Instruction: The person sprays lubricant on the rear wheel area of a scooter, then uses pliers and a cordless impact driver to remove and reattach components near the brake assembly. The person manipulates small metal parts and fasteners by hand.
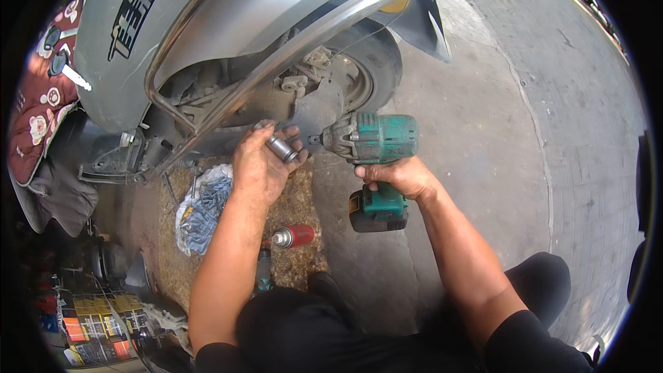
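Note:
My left hand (266, 162) is closed round a steel socket (282, 148), held just left of the wrench's bare square drive tip (316, 139). My right hand (400, 179) grips the handle of a teal cordless impact wrench (383, 137) with a black-and-teal battery at its base; the tool points left toward my left hand. Behind both hands is the grey scooter (117, 48) with a bent chrome tube guard (318, 31) and a dusty wheel (380, 72) under the bodywork.
A blue-and-white rag (204, 214), red spray can (293, 236) and teal tool (264, 273) lie on a stained board (304, 200). Boxes and parts (100, 318) fill the lower left. A patterned maroon cover with keys (38, 131) is at far left. Concrete ground (483, 166) extends right.

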Tool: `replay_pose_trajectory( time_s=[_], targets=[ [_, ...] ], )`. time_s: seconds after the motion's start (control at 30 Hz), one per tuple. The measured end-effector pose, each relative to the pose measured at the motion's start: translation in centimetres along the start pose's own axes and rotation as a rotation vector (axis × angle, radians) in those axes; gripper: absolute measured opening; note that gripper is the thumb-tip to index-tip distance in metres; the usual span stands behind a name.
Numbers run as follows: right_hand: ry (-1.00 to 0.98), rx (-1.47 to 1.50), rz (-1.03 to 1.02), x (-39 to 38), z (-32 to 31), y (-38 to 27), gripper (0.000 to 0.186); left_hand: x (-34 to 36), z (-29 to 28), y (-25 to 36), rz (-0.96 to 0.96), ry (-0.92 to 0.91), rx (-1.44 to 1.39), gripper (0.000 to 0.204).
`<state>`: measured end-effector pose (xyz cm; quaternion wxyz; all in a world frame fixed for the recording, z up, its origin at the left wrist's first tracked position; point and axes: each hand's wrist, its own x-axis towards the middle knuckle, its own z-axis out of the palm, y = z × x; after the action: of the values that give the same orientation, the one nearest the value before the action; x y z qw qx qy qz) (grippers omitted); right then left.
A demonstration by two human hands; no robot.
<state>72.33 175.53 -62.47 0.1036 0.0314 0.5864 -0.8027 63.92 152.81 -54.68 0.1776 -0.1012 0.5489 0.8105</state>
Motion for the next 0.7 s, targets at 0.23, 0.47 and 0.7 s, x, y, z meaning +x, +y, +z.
replay_pose_trajectory(
  time_s=[0.23, 0.47, 0.7],
  targets=[
    [0.07, 0.069, -0.003, 0.2, -0.7, 1.1, 0.031, 2.2, 5.0, -1.0, 0.121, 0.116, -0.16, 0.024],
    [0.162, 0.111, -0.086, 1.3, -1.1, 1.8, 0.019, 4.0, 9.1, -3.5, 0.14, 0.073, -0.091, 0.023],
    [0.136, 0.529, -0.111, 2.3, -4.5, 3.4, 0.031, 3.9, 7.8, -2.4, -0.027, -0.18, 0.449, 0.033]
  ],
)
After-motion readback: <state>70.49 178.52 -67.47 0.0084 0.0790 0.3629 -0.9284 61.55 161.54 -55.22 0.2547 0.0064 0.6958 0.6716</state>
